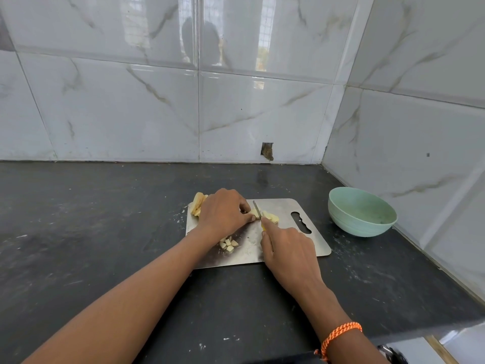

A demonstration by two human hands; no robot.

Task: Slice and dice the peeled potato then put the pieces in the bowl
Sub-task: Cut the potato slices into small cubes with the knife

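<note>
— Orange cord bracelet [341, 334] sits closest, on the right wrist. What is that right hand [287, 248] doing?

— Its fingers are curled round a yellow-handled knife [258, 210], blade down across the potato strips [253, 212]. The left hand [223, 211] pinches those strips on the steel cutting board [315, 245], probably to stop them sliding under the blade.

— And the rest of the potato?

— Diced cubes [228, 244] lie near the board's front edge, more cut pieces [271, 216] just right of the blade, uncut slices [198, 203] wait at the far left corner. The green bowl [360, 211] stands beside the board, seemingly empty, handy for scooping.

— Any writing?

— None readable.
</note>
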